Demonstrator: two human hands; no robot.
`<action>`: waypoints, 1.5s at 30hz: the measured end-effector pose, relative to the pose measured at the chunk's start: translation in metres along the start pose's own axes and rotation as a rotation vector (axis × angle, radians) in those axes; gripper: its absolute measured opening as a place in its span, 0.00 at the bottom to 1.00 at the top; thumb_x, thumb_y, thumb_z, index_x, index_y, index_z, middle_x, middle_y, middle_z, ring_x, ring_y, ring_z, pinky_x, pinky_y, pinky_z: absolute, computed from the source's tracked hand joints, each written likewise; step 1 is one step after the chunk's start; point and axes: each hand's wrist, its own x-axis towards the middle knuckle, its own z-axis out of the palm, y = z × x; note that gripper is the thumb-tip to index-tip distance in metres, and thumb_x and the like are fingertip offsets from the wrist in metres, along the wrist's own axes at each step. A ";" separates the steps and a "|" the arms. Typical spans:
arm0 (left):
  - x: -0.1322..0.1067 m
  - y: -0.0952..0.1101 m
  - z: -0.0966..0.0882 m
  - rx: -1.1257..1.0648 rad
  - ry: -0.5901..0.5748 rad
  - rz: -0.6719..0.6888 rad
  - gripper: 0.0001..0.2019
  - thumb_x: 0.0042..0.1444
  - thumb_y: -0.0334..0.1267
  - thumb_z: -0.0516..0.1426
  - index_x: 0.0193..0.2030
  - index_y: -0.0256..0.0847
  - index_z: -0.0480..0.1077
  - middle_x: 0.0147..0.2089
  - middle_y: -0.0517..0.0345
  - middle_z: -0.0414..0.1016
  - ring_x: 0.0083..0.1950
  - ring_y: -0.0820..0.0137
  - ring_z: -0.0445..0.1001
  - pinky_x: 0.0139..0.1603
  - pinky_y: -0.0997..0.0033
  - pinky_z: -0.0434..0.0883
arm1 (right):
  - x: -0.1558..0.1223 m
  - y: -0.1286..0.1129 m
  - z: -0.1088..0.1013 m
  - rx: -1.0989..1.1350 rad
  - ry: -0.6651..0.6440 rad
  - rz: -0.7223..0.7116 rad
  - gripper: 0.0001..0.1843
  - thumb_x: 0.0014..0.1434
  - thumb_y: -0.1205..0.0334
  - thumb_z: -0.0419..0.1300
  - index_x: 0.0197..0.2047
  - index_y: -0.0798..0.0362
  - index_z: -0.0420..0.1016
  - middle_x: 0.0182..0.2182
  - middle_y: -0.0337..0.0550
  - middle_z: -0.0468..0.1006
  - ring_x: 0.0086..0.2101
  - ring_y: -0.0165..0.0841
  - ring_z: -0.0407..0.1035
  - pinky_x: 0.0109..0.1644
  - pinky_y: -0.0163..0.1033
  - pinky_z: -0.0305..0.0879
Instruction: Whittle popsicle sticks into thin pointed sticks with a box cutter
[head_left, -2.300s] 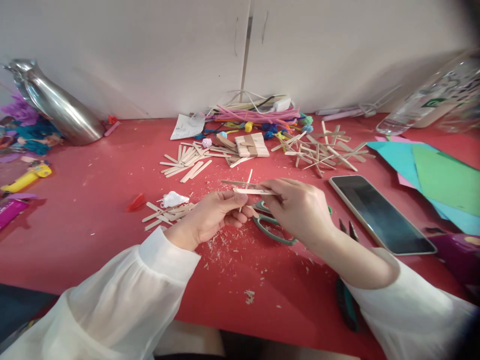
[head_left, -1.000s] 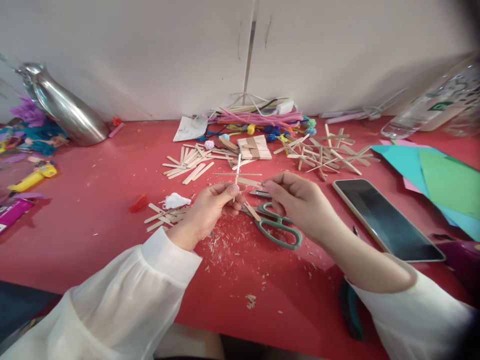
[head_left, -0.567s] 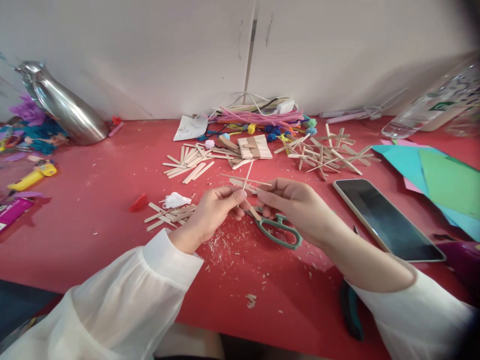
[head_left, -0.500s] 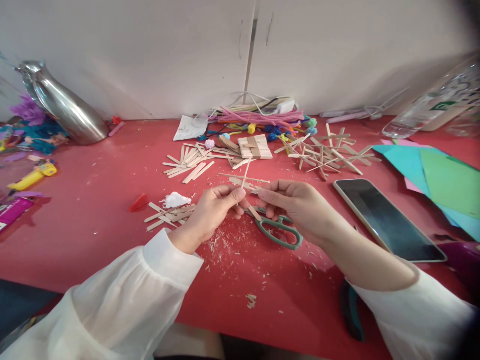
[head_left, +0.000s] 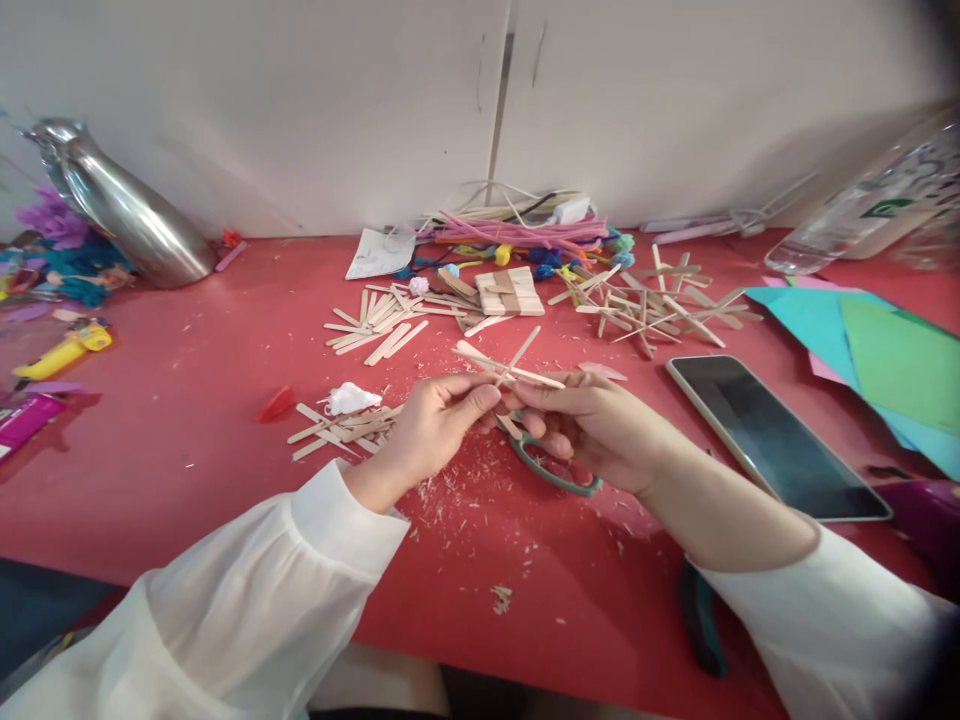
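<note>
Both hands meet over the middle of the red table (head_left: 187, 450). My left hand (head_left: 431, 425) pinches a thin wooden stick cross (head_left: 508, 366) at its lower end. My right hand (head_left: 592, 425) is closed on the same cross from the right, fingertips touching the left hand's. The cross is two slim craft sticks joined at the middle, held just above the table. Green-handled scissors (head_left: 551, 470) lie under my right hand, partly hidden. Wood shavings are scattered below the hands.
Loose craft sticks (head_left: 375, 325) and a stick block (head_left: 510, 290) lie behind the hands, finished crosses (head_left: 652, 300) to the right. A phone (head_left: 772, 430), coloured paper (head_left: 870, 350), a bottle (head_left: 862, 215), a steel jug (head_left: 120, 215), pipe cleaners (head_left: 517, 232) and pliers (head_left: 697, 620) surround them.
The cross has been turned in the fingers, from upright to slanted. My right hand has dropped lower and closer to the left hand, covering more of the scissors.
</note>
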 end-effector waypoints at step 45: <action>0.009 -0.007 -0.010 -0.669 0.169 -0.179 0.07 0.52 0.39 0.60 0.29 0.37 0.71 0.29 0.61 0.72 0.32 0.77 0.71 0.35 0.77 0.70 | -0.001 0.010 0.004 -0.819 0.393 -0.625 0.10 0.50 0.71 0.54 0.30 0.51 0.75 0.25 0.39 0.76 0.26 0.31 0.66 0.30 0.36 0.59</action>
